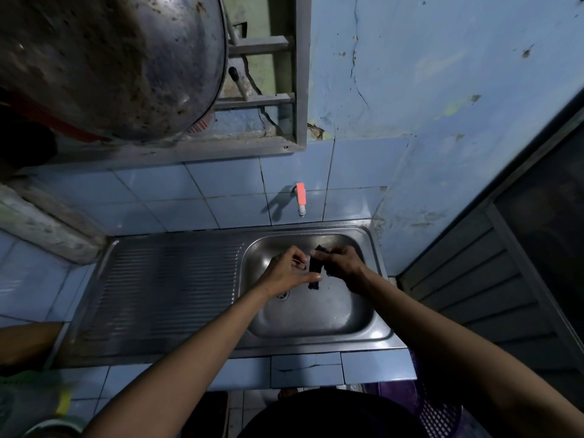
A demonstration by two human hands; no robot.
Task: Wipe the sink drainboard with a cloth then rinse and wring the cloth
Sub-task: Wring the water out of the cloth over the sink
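Well above my hands, a big stained metal pan (104,61) hangs against the window frame (301,74). Past my fingers is the blue tiled wall (221,191); a purple basket (439,412) sits below my right forearm.

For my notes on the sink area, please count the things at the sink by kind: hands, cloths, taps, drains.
Bare hands: 2, left hand and right hand
Dark wet cloth: 1
Orange-handled white wall tap: 1
Round metal drain: 1
Total: 5

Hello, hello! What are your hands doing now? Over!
Both hands, left hand and right hand, gripping dark cloth over sink basin. Tap shows no water. Nothing in the way.
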